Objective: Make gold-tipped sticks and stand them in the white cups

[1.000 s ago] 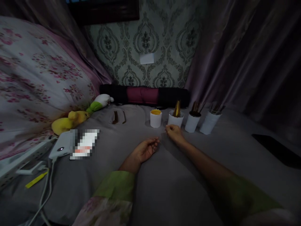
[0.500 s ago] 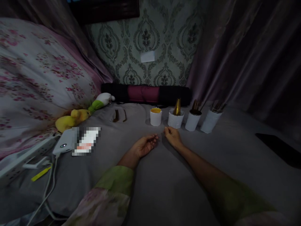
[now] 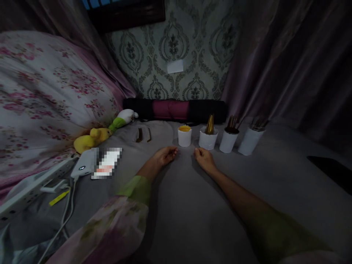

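My left hand [image 3: 165, 156] is just in front of and left of a white cup [image 3: 184, 138] with a yellow inside, apart from it. Its fingers are loosely bent and partly stretched, with nothing seen in them. My right hand [image 3: 205, 160] rests closed like a fist on the grey sheet, with no held thing showing. It is nearest a wider white cup [image 3: 208, 141] holding shiny gold pointed cones [image 3: 210, 125]. To the right stand a white cup [image 3: 228, 142] with brown pointed pieces and a taller white cup [image 3: 249, 142] with thin dark pieces.
Behind the cups lies a black and maroon roll [image 3: 171, 110]. At left are yellow plush toys [image 3: 93, 139], a power bank [image 3: 82, 165], a power strip [image 3: 35, 187] with cables, and a yellow strip [image 3: 59, 198]. A dark flat object [image 3: 332, 170] lies at right.
My left hand has moved forward and left, toward the cup with the yellow inside. My right hand stays closed in about the same place. The view has shifted slightly.
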A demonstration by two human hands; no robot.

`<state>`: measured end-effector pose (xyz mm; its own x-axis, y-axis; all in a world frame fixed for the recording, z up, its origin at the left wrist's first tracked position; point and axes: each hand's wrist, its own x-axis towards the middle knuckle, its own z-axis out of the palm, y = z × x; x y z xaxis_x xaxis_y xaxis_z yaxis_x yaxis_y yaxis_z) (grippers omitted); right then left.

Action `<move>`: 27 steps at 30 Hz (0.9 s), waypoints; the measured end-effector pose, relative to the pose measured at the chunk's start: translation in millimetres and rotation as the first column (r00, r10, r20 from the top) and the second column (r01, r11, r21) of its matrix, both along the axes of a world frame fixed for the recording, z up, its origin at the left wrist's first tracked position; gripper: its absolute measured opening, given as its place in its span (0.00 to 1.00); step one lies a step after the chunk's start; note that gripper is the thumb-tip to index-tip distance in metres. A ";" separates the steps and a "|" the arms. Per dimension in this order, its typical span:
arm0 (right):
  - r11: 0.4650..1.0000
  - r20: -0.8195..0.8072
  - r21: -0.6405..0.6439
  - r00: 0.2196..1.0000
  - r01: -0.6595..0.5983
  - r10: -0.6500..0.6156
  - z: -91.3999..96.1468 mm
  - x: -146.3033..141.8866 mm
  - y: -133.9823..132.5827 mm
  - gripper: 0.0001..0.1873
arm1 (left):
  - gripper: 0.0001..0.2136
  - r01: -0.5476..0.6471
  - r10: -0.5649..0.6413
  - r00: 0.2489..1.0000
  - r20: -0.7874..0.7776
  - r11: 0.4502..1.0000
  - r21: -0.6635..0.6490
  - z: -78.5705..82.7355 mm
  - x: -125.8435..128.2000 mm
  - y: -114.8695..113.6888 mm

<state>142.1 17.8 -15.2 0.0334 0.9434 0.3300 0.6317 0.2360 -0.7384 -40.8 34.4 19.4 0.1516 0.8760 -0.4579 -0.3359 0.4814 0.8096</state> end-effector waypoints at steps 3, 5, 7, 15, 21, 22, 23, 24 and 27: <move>1.000 0.001 0.012 1.000 -0.007 0.007 0.5 0.1 -0.6 0.20 | 0.08 -0.014 0.016 0.995 -0.094 1.000 0.022 -0.4 -2.2 8.2; 1.000 0.003 0.014 1.000 -0.007 0.007 0.7 0.3 -0.9 0.20 | 0.09 -0.022 0.026 0.987 -0.157 0.999 0.032 0.7 -4.8 13.0; 1.000 0.007 0.008 1.000 -0.008 0.008 0.5 0.5 -0.9 0.20 | 0.08 -0.027 0.034 0.973 -0.228 0.999 0.032 2.7 -8.6 18.0; 1.000 -0.002 0.020 1.000 -0.011 0.011 0.0 0.1 -1.6 0.20 | 0.07 -0.079 0.093 0.852 -0.515 0.996 0.048 9.3 -27.4 35.5; 1.000 0.003 0.018 1.000 -0.019 0.019 0.7 0.6 -2.9 0.20 | 0.06 -0.110 0.153 0.748 -0.646 0.988 0.107 16.0 -39.2 39.8; 1.000 0.001 0.020 1.000 -0.015 0.015 0.0 0.7 -2.4 0.20 | 0.05 -0.105 0.150 0.733 -0.664 0.989 0.108 17.1 -40.9 40.1; 1.000 -0.001 0.021 1.000 -0.014 0.014 -0.8 0.9 -1.8 0.20 | 0.05 -0.098 0.143 0.718 -0.681 0.990 0.105 18.0 -42.6 40.3; 1.000 -0.002 0.021 1.000 -0.014 0.014 -1.7 1.0 -1.2 0.20 | 0.07 -0.091 0.135 0.703 -0.698 0.991 0.100 18.8 -44.2 40.6; 1.000 -0.001 0.021 1.000 -0.011 0.011 -3.3 1.1 0.0 0.19 | 0.13 -0.075 0.121 0.660 -0.741 0.993 0.095 19.6 -49.6 42.6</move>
<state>143.2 17.8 -18.5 0.0232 0.9366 0.3497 0.6284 0.2584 -0.7337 -90.4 76.9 39.0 -0.3079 0.8910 -0.3335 0.3470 0.4316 0.8327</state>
